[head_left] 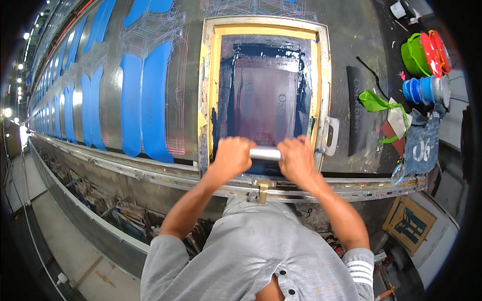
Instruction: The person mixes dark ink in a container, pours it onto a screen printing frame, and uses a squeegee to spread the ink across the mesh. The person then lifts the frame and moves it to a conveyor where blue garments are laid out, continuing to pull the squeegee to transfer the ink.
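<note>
Your left hand [234,156] and right hand [297,158] are both curled round the silver bar [265,153], over the near end of the framed screen [266,20]. Screen sits by the near edge of the bench [354,44], blue fabric pieces [154,103] to its left.

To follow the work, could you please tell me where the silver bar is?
In the head view, the silver bar is just right of centre, held by the left hand and right hand, over the near end of the frame.
</note>
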Motion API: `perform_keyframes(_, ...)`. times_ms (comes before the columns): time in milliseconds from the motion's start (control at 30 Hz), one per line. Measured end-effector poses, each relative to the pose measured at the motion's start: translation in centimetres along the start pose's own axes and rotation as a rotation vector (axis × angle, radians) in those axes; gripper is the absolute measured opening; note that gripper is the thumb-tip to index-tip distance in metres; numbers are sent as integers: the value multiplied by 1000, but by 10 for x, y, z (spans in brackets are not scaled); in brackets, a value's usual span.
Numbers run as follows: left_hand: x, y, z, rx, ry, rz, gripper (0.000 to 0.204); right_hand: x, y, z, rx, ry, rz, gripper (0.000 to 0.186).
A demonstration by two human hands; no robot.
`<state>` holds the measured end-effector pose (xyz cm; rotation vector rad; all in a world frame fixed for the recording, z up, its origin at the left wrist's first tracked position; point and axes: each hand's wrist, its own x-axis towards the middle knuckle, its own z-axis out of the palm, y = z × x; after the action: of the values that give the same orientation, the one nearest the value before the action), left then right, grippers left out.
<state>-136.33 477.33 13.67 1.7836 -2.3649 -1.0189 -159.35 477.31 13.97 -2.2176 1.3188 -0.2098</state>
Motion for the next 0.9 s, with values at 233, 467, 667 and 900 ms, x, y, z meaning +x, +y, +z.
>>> perform_keyframes(233,189,-39,-94,203,282,78,28,189,88,-63,-226,241,-129,3)
perform_keyframes(467,111,-34,-29,126,307,81,38,113,60,-15,-141,268,-132,18)
perform_keyframes(667,-41,15,35,3,328,101,46,-35,-14,26,-9,146,-38,27)
perform_keyframes(900,45,-8,-27,71,117,19,29,48,20,-18,-63,71,-31,15)
